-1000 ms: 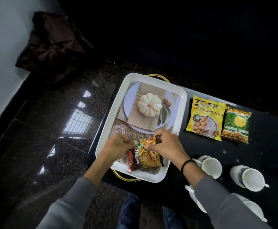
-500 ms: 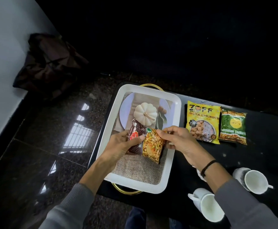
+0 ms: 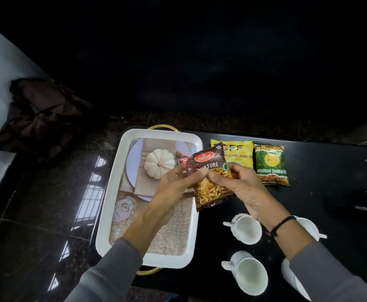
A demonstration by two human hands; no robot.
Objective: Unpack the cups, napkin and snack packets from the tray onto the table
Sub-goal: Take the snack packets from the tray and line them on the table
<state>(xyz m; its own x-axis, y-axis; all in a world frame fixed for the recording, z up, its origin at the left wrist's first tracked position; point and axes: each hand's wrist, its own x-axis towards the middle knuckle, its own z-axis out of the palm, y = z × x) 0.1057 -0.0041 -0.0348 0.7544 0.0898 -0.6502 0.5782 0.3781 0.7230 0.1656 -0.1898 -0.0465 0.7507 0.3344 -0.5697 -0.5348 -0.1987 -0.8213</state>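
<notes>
Item: cups, white, four in view. Two (image 3: 246, 228) (image 3: 250, 273) are laid on their sides on the black table (image 3: 331, 171), openings up toward the camera; two more are cut off by the right forearm and frame edge. Judged rigid and breakable.

Item: brown mixture packet (image 3: 211, 177). It is held in the air over the tray's right rim, between both hands. Judged light, soft-walled, crinkly and somewhat slick, with loose contents; best taken by the sealed edges or flat sides.

Left hand (image 3: 169, 188): thumb and fingers are closed on the packet's left side. Right hand (image 3: 241, 186): fingertips (image 3: 213, 178) are pinched on the packet's middle, thumb on the front face.

Item: white tray (image 3: 106, 219), gold-handled. No loose cup or packet is seen in it; its pumpkin-and-burlap scene appears printed.

Items placed further back on the table: yellow packet (image 3: 239, 153), partly covered by the held packet; green packet (image 3: 269, 164), just beside it.
</notes>
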